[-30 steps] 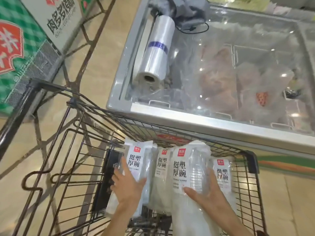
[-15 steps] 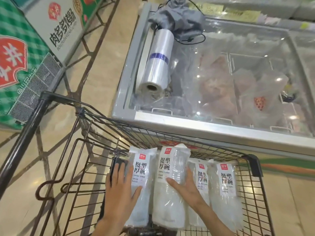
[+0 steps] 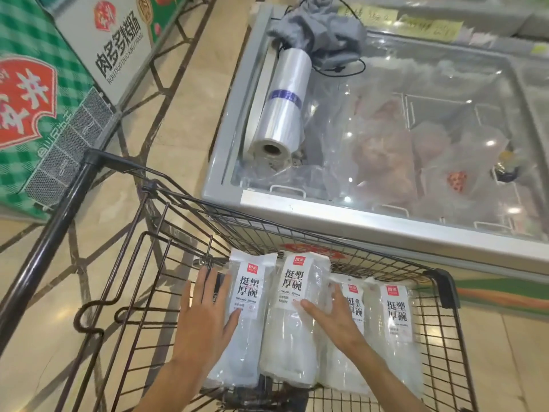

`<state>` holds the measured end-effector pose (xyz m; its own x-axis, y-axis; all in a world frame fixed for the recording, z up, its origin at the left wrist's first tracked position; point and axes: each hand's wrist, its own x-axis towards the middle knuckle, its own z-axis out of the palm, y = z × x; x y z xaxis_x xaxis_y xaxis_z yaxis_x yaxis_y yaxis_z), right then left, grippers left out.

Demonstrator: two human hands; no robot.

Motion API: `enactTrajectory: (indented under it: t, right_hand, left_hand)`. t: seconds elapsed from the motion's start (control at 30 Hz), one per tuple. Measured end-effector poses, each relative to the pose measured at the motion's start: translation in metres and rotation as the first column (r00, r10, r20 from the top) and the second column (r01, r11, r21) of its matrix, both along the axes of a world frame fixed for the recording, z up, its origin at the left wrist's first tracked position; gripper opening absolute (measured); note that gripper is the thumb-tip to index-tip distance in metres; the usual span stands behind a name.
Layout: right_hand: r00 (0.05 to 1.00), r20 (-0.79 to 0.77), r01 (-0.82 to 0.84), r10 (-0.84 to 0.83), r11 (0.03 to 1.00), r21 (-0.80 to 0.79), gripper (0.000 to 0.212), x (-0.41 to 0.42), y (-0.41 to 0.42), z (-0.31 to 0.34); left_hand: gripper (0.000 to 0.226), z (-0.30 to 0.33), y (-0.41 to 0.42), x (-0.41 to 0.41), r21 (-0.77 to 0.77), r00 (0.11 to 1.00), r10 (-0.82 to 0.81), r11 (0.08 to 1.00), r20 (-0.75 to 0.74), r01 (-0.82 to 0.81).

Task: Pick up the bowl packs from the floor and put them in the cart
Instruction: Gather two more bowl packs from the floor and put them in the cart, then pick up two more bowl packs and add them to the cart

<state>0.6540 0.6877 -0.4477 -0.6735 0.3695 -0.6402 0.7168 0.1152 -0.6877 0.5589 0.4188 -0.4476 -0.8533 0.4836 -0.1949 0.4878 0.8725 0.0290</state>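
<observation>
The cart (image 3: 190, 221) is dark metal wire, thin and a bit shiny, with a smooth black handle bar (image 3: 53, 233). The bowl packs (image 3: 297, 322) are wrapped in clear, shiny plastic with white paper-like labels. The freezer (image 3: 386, 221) has a smooth grey frame and a glossy glass lid. On it lie a roll of thin clear plastic bags (image 3: 282, 105) and a soft, crumpled grey cloth (image 3: 320, 28). The floor (image 3: 190, 93) is smooth, shiny tan tile
</observation>
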Motion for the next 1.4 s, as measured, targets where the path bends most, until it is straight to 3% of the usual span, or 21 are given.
enactTrajectory:
  t: [0.13, 0.3, 0.4, 0.7, 0.93, 1.03, 1.13, 1.27, 1.4]
  right_hand:
    - [0.947, 0.126, -0.318, 0.294, 0.909, 0.269, 0.1, 0.004, 0.021, 0.058]
    - [0.778, 0.253, -0.599, 0.575, 0.556, 0.576, 0.092, -0.01, 0.046, 0.162]
    - [0.717, 0.302, -0.627, 0.628, 0.392, 0.674, 0.094, -0.022, 0.055, 0.224]
    - [0.702, 0.214, -0.442, 0.68, 0.18, 0.879, 0.09, -0.081, 0.018, 0.364]
    - [0.673, 0.149, -0.357, 0.724, 0.142, 0.923, 0.092, -0.158, -0.108, 0.398]
    - [0.686, 0.126, -0.358, 0.717, 0.181, 0.916, 0.094, -0.192, -0.185, 0.386]
    - [0.693, 0.087, -0.357, 0.715, 0.236, 0.904, 0.109, -0.226, -0.257, 0.376]
    - [0.696, 0.103, -0.361, 0.711, 0.222, 0.906, 0.089, -0.272, -0.331, 0.387]
    - [0.679, 0.121, -0.362, 0.724, 0.187, 0.913, 0.09, -0.314, -0.372, 0.401]
  left_hand:
    - [0.071, 0.047, 0.01, -0.014, -0.041, 0.999, -0.039, 0.998, -0.029, 0.037]
    - [0.072, 0.142, 0.031, -0.036, 0.07, 0.995, -0.01, 0.997, -0.098, 0.017]
    - [0.075, 0.206, 0.039, -0.047, 0.107, 0.988, -0.046, 0.992, -0.145, 0.062]
    - [0.076, 0.345, -0.018, -0.088, 0.233, 0.955, -0.007, 0.969, -0.297, 0.08]
    - [0.075, 0.366, -0.154, -0.141, 0.331, 0.939, 0.035, 0.94, -0.343, 0.086]
    - [0.079, 0.354, -0.235, -0.173, 0.339, 0.95, 0.026, 0.937, -0.312, 0.085]
    - [0.081, 0.345, -0.31, -0.206, 0.304, 0.96, 0.005, 0.949, -0.281, 0.084]
    - [0.077, 0.351, -0.381, -0.251, 0.295, 0.967, 0.022, 0.954, -0.253, 0.056]
    - [0.077, 0.371, -0.416, -0.292, 0.295, 0.961, 0.012, 0.953, -0.275, 0.073]
